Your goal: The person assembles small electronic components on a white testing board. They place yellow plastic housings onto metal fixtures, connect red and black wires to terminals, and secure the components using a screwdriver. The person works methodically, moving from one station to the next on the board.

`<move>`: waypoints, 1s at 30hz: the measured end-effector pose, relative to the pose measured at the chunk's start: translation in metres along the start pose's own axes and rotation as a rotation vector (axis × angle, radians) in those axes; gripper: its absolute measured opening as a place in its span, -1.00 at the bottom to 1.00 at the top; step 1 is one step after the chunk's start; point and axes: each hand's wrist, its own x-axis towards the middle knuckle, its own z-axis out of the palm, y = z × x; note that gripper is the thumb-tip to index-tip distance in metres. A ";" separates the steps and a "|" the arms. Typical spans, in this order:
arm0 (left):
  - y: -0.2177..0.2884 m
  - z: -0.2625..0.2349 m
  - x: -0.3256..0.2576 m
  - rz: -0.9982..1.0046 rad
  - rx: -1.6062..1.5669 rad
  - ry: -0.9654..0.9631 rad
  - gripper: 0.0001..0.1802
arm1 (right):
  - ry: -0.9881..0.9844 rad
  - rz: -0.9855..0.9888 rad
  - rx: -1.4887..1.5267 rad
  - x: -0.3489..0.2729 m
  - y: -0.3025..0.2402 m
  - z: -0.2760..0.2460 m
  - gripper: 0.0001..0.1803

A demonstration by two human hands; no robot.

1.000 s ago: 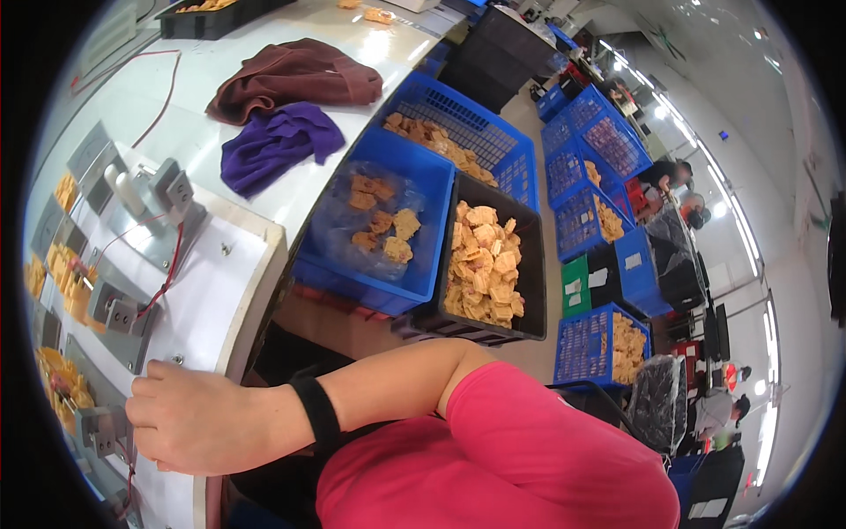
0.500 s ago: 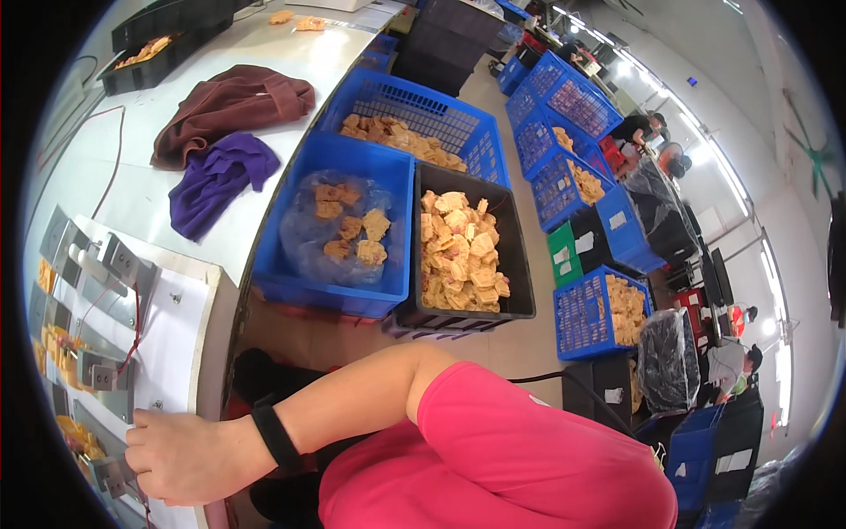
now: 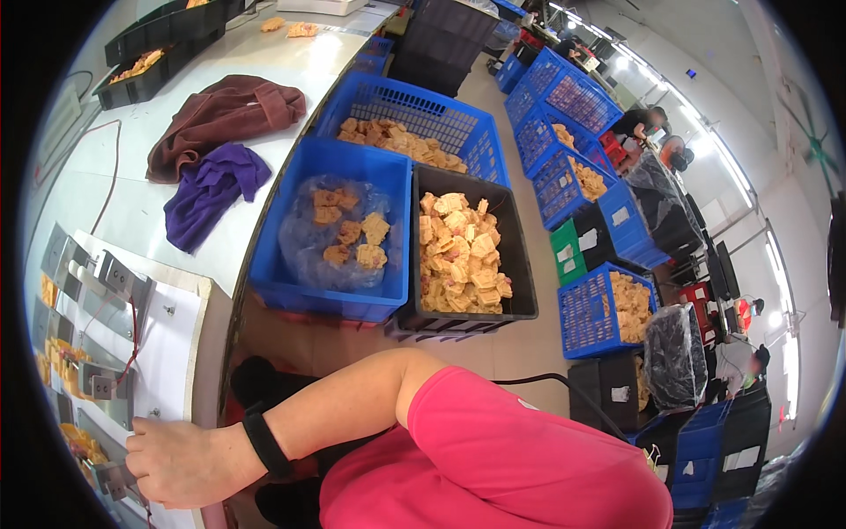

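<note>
My right hand (image 3: 181,463), with a black band on its wrist, rests at the near end of a test-fixture-like row of metal parts at the lower left. Its fingers are curled and closed beside a small grey metal block (image 3: 115,480); what they hold, if anything, is hidden. Further along the row stand another metal block (image 3: 104,381) with red wires and a bigger metal bracket (image 3: 122,275). Yellowish-orange moulded pieces (image 3: 84,443) sit among the metal plates, cut by the picture's rim. My left hand is out of view.
On the worktable (image 3: 132,212) lie a brown cloth (image 3: 225,119) and a purple cloth (image 3: 211,194). Beside it stand a blue bin (image 3: 330,304) with bagged pieces, a black crate (image 3: 520,282) full of yellowish pieces and a blue basket (image 3: 441,106). Stacked crates and people are further right.
The view has shifted slightly, so cloths and bins appear a little displaced. My right hand stays at the same metal block, its fingers still curled.
</note>
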 end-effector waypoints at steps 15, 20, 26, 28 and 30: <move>0.004 0.004 -0.004 0.011 -0.004 -0.019 -0.14 | 0.022 0.010 0.016 0.000 0.004 0.009 -0.83; 0.004 0.007 -0.002 0.016 0.009 -0.033 -0.14 | 0.022 0.030 0.013 0.001 0.002 0.012 -0.84; 0.003 0.010 -0.003 0.013 0.012 -0.036 -0.15 | -0.014 0.025 -0.012 0.000 0.002 0.012 -0.83; 0.003 0.011 -0.001 0.012 0.008 -0.038 -0.15 | -0.012 0.023 -0.010 0.000 0.002 0.009 -0.82; 0.002 0.011 -0.001 0.014 0.013 -0.040 -0.15 | -0.013 0.021 -0.032 0.000 0.002 0.012 -0.82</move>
